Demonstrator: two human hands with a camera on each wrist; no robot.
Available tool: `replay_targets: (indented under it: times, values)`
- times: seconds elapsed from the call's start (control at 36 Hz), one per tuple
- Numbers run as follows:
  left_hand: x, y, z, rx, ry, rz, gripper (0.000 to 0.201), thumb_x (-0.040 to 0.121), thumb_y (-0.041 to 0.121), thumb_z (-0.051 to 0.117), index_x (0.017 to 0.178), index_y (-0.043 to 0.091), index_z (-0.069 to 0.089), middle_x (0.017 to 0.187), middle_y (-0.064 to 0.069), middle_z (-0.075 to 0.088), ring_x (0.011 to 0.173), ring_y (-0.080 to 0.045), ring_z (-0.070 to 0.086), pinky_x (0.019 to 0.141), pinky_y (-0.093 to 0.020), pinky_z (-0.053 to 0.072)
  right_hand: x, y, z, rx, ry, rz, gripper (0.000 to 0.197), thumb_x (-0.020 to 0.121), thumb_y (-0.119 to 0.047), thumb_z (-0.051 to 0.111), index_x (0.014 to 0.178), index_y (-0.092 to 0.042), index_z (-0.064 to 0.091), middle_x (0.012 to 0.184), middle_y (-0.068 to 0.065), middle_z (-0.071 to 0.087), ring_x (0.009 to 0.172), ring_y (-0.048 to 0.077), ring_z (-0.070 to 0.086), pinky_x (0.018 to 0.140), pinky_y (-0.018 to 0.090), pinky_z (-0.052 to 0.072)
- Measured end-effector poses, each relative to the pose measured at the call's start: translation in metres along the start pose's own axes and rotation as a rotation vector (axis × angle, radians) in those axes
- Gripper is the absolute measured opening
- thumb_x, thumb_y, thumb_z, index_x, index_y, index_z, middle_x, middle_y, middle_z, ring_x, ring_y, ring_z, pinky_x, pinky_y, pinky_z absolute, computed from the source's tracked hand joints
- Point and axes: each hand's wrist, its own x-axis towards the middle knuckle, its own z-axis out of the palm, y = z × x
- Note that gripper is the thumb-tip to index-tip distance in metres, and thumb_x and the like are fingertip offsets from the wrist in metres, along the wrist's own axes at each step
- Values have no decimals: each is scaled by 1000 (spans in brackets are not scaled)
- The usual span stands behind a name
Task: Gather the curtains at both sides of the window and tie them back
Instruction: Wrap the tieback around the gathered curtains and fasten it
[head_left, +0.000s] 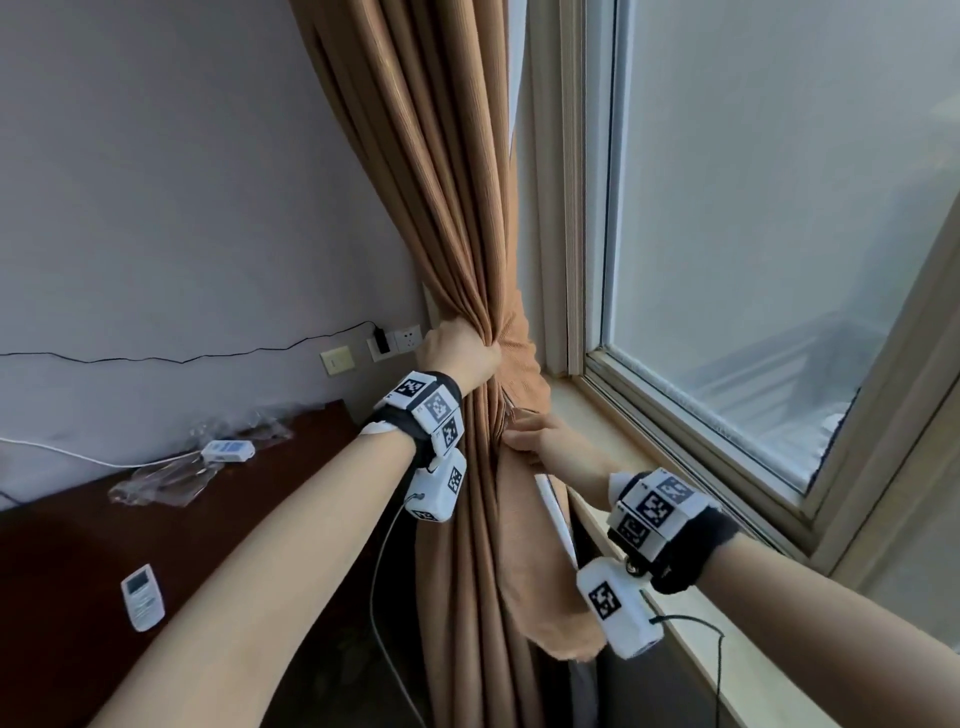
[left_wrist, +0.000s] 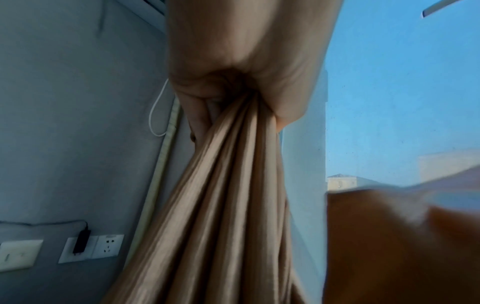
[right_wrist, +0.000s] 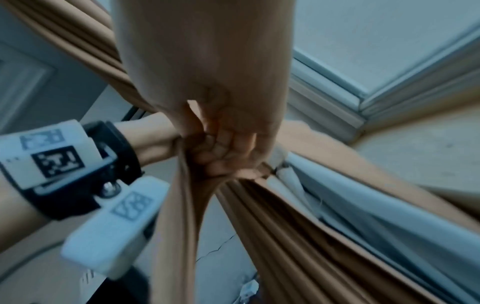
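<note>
The tan curtain (head_left: 441, 182) hangs bunched at the window's left side. My left hand (head_left: 462, 353) grips the bundle at waist height, and in the left wrist view its fingers (left_wrist: 205, 96) are curled round the folds (left_wrist: 221, 205). A tieback band (head_left: 519, 338) of the same cloth loops round the bundle's right side, and its loose end (head_left: 545, 571) hangs down. Just below, my right hand (head_left: 522, 434) holds that band against the curtain. In the right wrist view its curled fingers (right_wrist: 223, 152) are buried in the fabric.
A dark wooden desk (head_left: 208, 519) stands to the left, with a white remote (head_left: 143, 597), a small white device (head_left: 228, 449) and plastic wrap on it. Wall sockets (head_left: 395, 340) with a plugged charger sit behind the curtain. The window sill (head_left: 623, 457) and frame run along the right.
</note>
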Motion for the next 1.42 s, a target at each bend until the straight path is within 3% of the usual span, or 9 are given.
replay_targets:
  times: [0.11, 0.42, 0.56, 0.67, 0.78, 0.94, 1.06, 1.22, 1.42]
  values:
    - [-3, -2, -3, -12, -24, 34, 47, 92, 36, 52, 119, -1, 57, 125, -22, 59, 119, -38, 52, 94, -37, 44, 8, 8, 21, -188, -48, -96, 24, 89, -23, 51, 67, -24, 60, 98, 2, 50, 94, 15, 47, 93, 38, 38]
    - [-3, -20, -7, -62, -45, 40, 43, 91, 35, 54, 115, 0, 60, 118, -23, 62, 114, -40, 56, 92, -36, 46, 29, 22, 43, -477, 300, -441, 31, 77, -12, 62, 99, -16, 41, 74, -6, 52, 62, 6, 50, 58, 30, 43]
    - [-2, -24, -7, -97, -48, 36, 43, 91, 35, 55, 113, -1, 60, 115, -24, 63, 111, -40, 58, 89, -36, 48, 40, 13, 47, -543, 590, -344, 70, 66, -34, 76, 120, -14, 38, 107, 3, 50, 98, 20, 48, 86, 39, 46]
    - [-3, -28, -7, -142, -58, 37, 42, 90, 36, 55, 114, 3, 62, 114, -21, 65, 110, -37, 60, 88, -34, 49, 52, 2, 41, -609, 599, -216, 148, 47, -62, 83, 150, -16, -12, 155, 13, 5, 142, 32, 9, 112, 54, 19]
    - [-4, -31, -3, -260, -64, 32, 46, 86, 45, 56, 117, 12, 63, 115, -16, 66, 110, -34, 61, 89, -35, 51, 75, -13, 35, -635, 413, -220, 161, 39, -70, 80, 141, -22, -35, 154, 15, -29, 144, 33, -21, 111, 64, 1]
    - [3, -35, -1, -353, -78, -9, 40, 85, 43, 58, 114, 16, 63, 112, -12, 67, 107, -32, 61, 86, -33, 51, 97, -13, 42, -432, 445, -366, 149, 41, -70, 75, 149, -27, -18, 156, 2, 21, 142, 22, 27, 111, 57, 27]
    - [7, -39, 3, -377, -62, -13, 42, 83, 46, 60, 111, 15, 61, 110, -12, 67, 105, -32, 63, 88, -35, 52, 103, -11, 50, -275, 475, -415, 113, 61, -48, 76, 146, -33, 3, 115, 5, 65, 102, 28, 64, 83, 39, 53]
    - [14, -42, 4, -413, -143, -9, 59, 80, 44, 68, 128, 14, 52, 126, -9, 61, 118, -28, 57, 90, -28, 44, 110, -10, 50, -160, 634, -436, 61, 72, -25, 73, 123, -20, 39, 88, 5, 70, 85, 32, 66, 67, 33, 50]
    - [26, -61, -21, -474, -491, 166, 62, 79, 39, 75, 132, 16, 56, 130, 2, 59, 118, -9, 54, 94, -18, 41, 114, -7, 36, -91, 632, -386, 71, 62, -23, 65, 130, -22, 47, 102, 4, 71, 98, 26, 66, 84, 42, 55]
